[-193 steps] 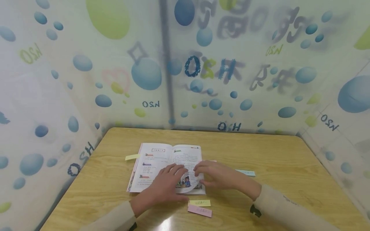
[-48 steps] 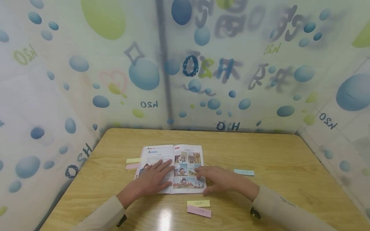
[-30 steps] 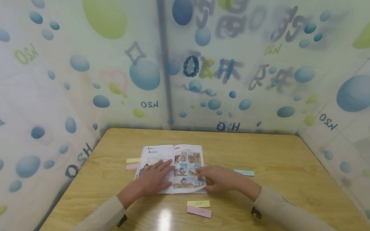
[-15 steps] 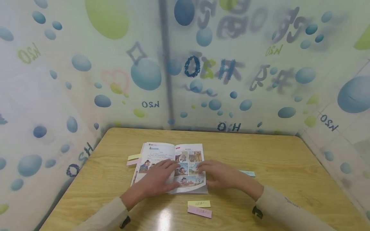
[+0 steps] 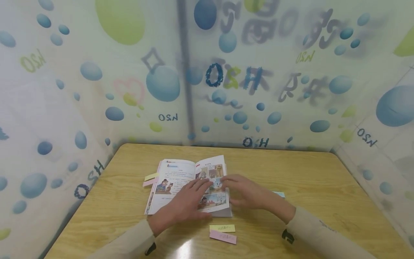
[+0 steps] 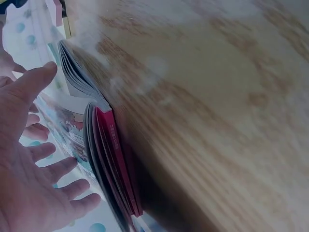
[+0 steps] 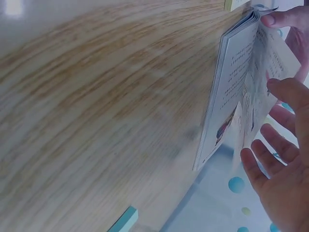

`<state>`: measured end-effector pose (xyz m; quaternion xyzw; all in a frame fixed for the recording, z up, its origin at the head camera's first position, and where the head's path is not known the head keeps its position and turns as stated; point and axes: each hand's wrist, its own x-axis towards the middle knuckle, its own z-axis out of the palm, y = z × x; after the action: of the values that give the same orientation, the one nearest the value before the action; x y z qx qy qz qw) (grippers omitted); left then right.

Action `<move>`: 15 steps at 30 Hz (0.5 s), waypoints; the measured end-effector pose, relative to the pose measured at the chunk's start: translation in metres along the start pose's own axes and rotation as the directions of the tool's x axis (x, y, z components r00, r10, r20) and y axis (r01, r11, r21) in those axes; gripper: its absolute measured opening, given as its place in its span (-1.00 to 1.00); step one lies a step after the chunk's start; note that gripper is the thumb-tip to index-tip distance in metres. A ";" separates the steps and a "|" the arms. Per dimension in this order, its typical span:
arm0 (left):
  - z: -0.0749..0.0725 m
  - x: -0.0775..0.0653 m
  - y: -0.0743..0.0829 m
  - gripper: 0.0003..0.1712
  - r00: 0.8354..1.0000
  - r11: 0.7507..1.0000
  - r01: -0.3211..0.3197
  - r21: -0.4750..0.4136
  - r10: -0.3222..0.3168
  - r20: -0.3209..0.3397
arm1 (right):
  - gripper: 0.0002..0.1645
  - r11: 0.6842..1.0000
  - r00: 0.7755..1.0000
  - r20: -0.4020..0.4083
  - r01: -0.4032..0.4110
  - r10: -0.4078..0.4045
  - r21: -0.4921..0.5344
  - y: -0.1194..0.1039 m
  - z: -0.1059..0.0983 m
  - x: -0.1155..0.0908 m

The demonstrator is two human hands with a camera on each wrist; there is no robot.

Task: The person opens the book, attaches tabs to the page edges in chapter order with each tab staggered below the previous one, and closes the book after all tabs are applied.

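An open book [image 5: 158,207] lies on the wooden table, an illustrated text page on its left and a comic-panel page [image 5: 211,201] on its right. That right page is raised and curves up off the pages beneath. My right hand [image 5: 249,192] pinches its outer edge; in the right wrist view the thumb [image 7: 285,92] lies against the page's underside. Over the inner part of the same page is my left hand [image 5: 187,203], fingers extended and slightly spread. The left wrist view shows the red spine [image 6: 113,140] and the left palm [image 6: 24,188] above the pages.
A yellow tab [image 5: 151,176] and a pink tab [image 5: 148,182] stick out from the book's left edge. Before the book lie a yellow paper strip [image 5: 223,228] and a pink strip [image 5: 223,237]. A blue strip [image 5: 279,194] shows behind my right wrist. Patterned curtains surround the table.
Since the earliest frame, the book shows a different spread, and a pink tab has joined the yellow one at left. The flat comic page has lifted in my right hand; my left hand slid right.
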<state>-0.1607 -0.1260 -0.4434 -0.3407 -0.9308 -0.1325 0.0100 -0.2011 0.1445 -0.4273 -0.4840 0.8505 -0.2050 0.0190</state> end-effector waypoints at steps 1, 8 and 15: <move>0.000 0.000 0.000 0.13 1.000 1.000 0.004 -0.007 -0.004 0.003 | -0.53 1.000 1.000 -0.011 -0.003 0.003 0.000 0.000 0.000 0.000; -0.004 -0.002 -0.004 0.23 1.000 1.000 0.024 -0.020 -0.024 -0.003 | -0.39 1.000 0.997 -0.073 -0.017 0.018 0.012 0.003 -0.004 -0.006; -0.010 -0.007 -0.008 0.29 0.999 0.999 0.025 -0.025 -0.025 -0.031 | -0.37 0.999 0.996 -0.086 -0.027 0.030 0.031 0.006 -0.006 -0.012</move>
<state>-0.1611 -0.1387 -0.4362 -0.3269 -0.9329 -0.1496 0.0188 -0.2012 0.1593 -0.4262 -0.4621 0.8542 -0.2382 -0.0078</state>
